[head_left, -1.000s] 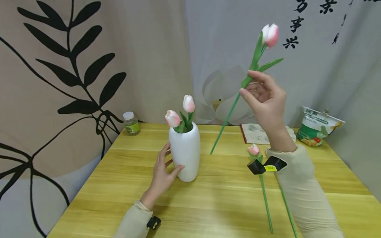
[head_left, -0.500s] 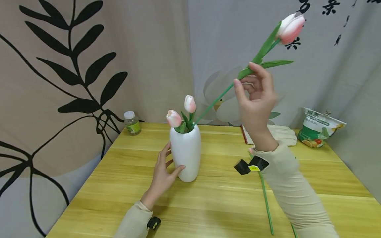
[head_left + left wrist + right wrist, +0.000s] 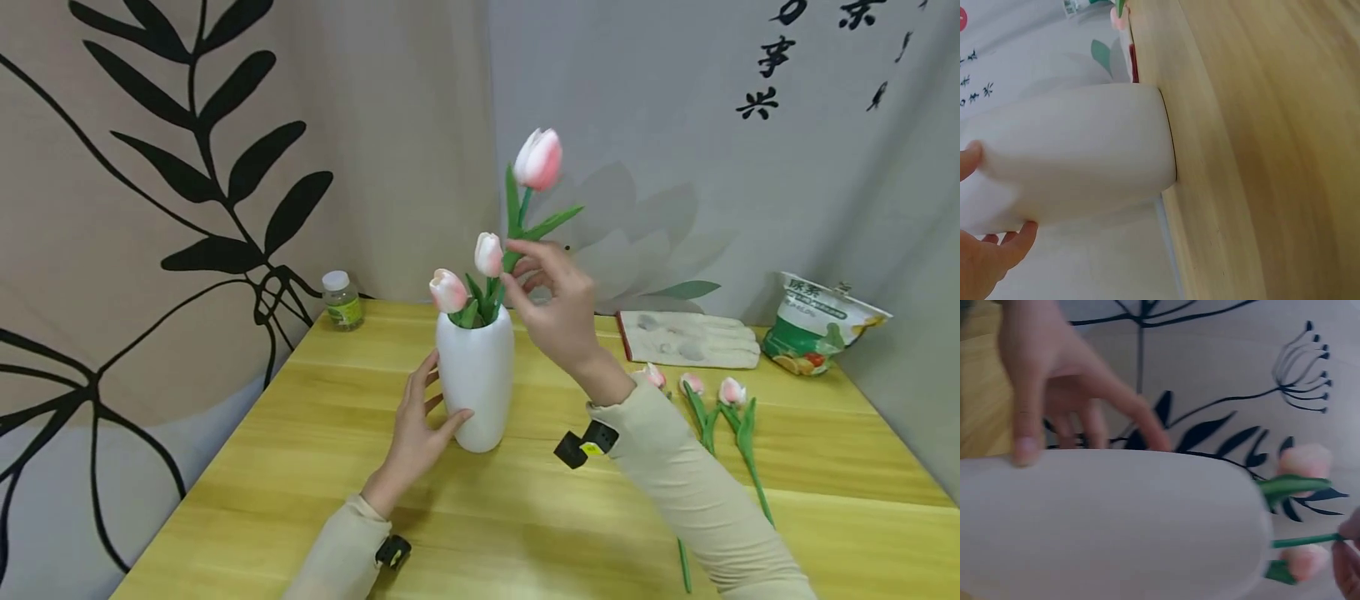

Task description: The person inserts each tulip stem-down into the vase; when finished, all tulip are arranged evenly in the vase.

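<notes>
A white vase [image 3: 476,383] stands upright on the wooden table, with two pink-white tulips, one left [image 3: 448,291] and one behind [image 3: 488,254], in its mouth. My left hand [image 3: 416,429] steadies the vase from the left, thumb in front and fingers around its side; the left wrist view shows fingertips [image 3: 1022,240] against the wall. Above the mouth, my right hand [image 3: 555,304] pinches a third tulip [image 3: 538,160] just below its leaves. Its green stem [image 3: 1304,540] runs down into the vase in the right wrist view; the lower end is hidden inside.
Several tulips [image 3: 732,392] lie on the table at right, partly under the right forearm. Behind them are a pale glove [image 3: 693,340] and a green-white snack bag [image 3: 817,329]. A small lidded jar [image 3: 342,302] stands at the back left, before a curtain [image 3: 397,150].
My right hand has moved left and down with the tulip, which now stands more upright, its stem in the vase. The left hand keeps its place on the vase.
</notes>
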`<state>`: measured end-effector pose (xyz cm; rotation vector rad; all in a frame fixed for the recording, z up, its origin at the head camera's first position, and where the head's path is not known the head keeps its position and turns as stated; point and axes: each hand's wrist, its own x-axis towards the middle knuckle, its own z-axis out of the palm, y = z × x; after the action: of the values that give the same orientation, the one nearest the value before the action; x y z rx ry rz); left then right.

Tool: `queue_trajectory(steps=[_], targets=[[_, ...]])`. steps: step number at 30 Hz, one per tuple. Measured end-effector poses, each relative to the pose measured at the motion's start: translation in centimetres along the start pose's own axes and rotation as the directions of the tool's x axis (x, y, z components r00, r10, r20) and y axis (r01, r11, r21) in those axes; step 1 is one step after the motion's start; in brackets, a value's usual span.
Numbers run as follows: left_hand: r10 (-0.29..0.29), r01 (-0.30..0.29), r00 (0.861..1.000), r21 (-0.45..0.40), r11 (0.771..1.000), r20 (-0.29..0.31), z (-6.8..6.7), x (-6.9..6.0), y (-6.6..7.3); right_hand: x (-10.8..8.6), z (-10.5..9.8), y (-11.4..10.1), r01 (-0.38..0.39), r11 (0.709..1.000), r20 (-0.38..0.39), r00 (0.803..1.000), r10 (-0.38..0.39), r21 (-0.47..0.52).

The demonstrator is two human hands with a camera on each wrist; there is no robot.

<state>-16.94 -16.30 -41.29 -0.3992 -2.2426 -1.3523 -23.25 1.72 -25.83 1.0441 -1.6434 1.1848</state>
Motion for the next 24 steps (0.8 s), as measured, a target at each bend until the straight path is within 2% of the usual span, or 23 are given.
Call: queue_trajectory(steps=[4,8,13,17,20,24], targets=[[0.002,-0.002,1.0,-0.005,1.0,0.0,0.1,0.2,0.1,-1.3,0.8,0.4,-0.051,0.998,0.159,0.986,0.056,-0.037],[-0.009,0.009,1.0,-0.009,1.0,-0.001,0.1,0.2,0.2,-2.4,1.0,0.6,-0.113,0.989,0.271,0.953,0.134,-0.092],[-0.031,0.031,1.0,-0.02,0.999,-0.002,0.0,0.1,0.8,-3.1,0.8,0.8,-0.187,0.974,0.362,0.906,0.22,-0.125],[-0.022,0.022,1.0,-0.01,1.0,0.003,-0.3,0.1,2.4,-3.4,0.4,0.9,-0.221,0.97,0.403,0.882,0.243,-0.099],[-0.012,0.012,1.0,-0.001,1.0,0.004,-0.5,0.1,3.5,-3.7,0.0,1.0,-0.243,0.967,0.404,0.88,0.25,-0.071],[-0.011,0.011,1.0,-0.006,1.0,-0.002,-0.6,0.2,3.9,-4.2,-0.8,1.2,-0.298,0.955,0.367,0.887,0.279,-0.007]])
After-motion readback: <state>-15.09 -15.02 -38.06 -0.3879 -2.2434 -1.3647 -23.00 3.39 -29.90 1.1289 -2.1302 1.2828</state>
